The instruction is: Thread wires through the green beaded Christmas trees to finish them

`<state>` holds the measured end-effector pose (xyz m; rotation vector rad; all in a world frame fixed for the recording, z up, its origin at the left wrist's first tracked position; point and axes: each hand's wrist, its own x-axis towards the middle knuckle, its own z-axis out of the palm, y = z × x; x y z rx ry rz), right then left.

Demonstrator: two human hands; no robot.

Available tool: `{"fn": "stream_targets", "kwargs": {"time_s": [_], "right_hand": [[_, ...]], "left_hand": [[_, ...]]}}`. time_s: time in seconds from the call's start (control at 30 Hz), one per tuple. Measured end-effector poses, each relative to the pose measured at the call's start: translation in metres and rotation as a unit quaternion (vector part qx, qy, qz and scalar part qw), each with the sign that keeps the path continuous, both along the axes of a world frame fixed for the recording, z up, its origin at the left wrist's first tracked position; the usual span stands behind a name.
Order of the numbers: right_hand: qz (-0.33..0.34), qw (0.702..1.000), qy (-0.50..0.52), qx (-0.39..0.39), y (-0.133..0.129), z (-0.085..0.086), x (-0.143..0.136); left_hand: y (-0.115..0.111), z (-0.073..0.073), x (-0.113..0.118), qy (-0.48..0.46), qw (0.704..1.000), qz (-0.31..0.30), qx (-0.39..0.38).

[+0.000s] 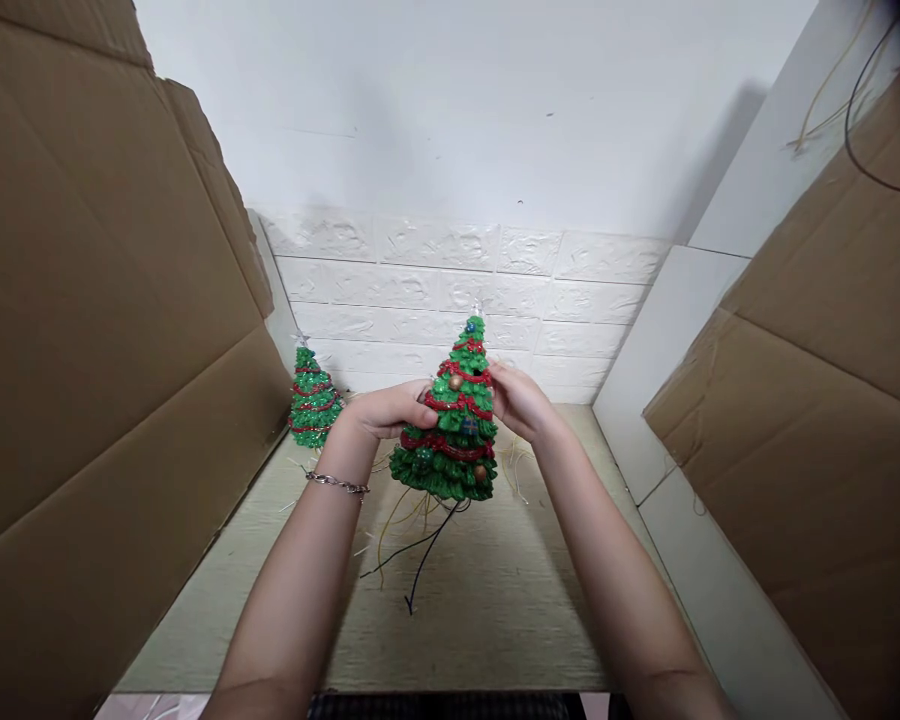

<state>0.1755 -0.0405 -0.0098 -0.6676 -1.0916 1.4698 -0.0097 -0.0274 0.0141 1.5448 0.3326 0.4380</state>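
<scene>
A green Christmas tree ornament (450, 425) with red garlands, gold balls and a clear star on top is held up over the table, leaning slightly right. Yellow and dark wires (425, 540) hang from its base. My left hand (397, 408) grips its left side, thumb on the front and the other fingers hidden behind. Around the tree's right edge curls my right hand (521, 398), its fingertips hidden behind the branches. Farther left stands a second Christmas tree (313, 400) with red garlands, partly behind my left wrist.
Large cardboard sheets (105, 280) wall off the left side, and more cardboard (802, 400) leans on the right. A white brick-patterned wall (435, 300) closes the back. Loose wires (521, 470) lie on the wooden tabletop (487, 620); others (832, 110) hang at upper right.
</scene>
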Motion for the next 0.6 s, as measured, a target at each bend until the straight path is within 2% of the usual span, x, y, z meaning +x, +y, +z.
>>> {"fn": "stream_targets", "kwargs": {"time_s": [0.17, 0.3, 0.4, 0.5, 0.6], "right_hand": [[-0.107, 0.988, 0.111, -0.026, 0.0, 0.011, 0.015], [-0.183, 0.958, 0.216, -0.047, -0.005, 0.025, 0.032], [-0.235, 0.93, 0.282, -0.02, -0.009, 0.032, 0.04], [-0.276, 0.914, 0.297, 0.018, -0.014, 0.037, 0.045], [-0.31, 0.919, 0.235, 0.068, -0.022, 0.042, 0.048]], "left_hand": [[0.001, 0.002, 0.004, 0.038, 0.997, -0.035, 0.053], [0.004, -0.003, 0.004, 0.061, 0.996, -0.038, 0.06], [0.007, -0.007, 0.004, 0.057, 0.996, -0.038, 0.064], [0.008, -0.009, 0.006, 0.045, 0.996, -0.037, 0.061], [0.009, -0.01, 0.007, 0.017, 0.999, -0.001, 0.048]]}}
